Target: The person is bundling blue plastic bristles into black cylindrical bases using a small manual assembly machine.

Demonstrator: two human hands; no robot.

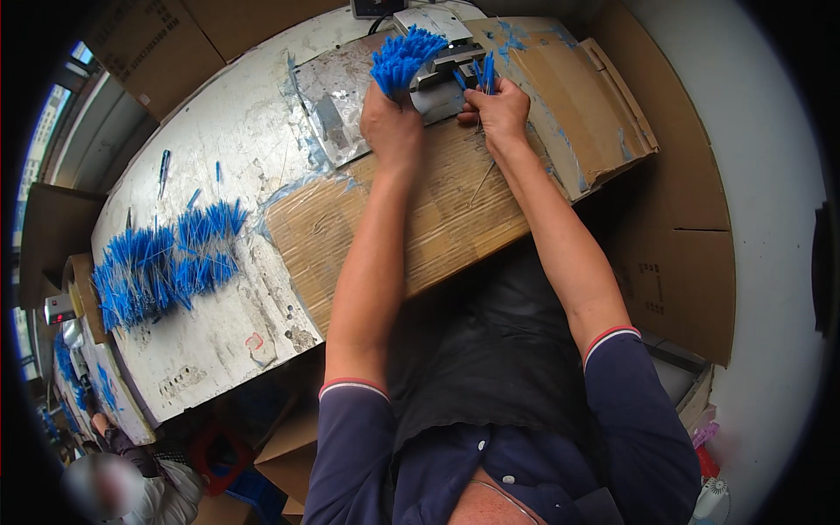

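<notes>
My left hand (393,122) is closed round a thick bundle of blue-ended wires (405,57), their blue ends fanned out above the fist. To its right, my right hand (499,109) pinches a few more blue-ended wires (486,72), with thin bare strands trailing below the fingers. Between and just beyond both hands is a small metal fixture (451,66); whether the right fingers touch it, I cannot tell. A large pile of the same blue-ended wires (166,262) lies on the white table (245,324) to the left.
Flattened cardboard (350,227) covers the table's near edge, under my forearms. A cardboard box (569,96) stands right of the fixture, and a metal plate (337,96) lies left of it. A pen (164,171) lies beyond the pile. Another person (131,477) sits at the lower left.
</notes>
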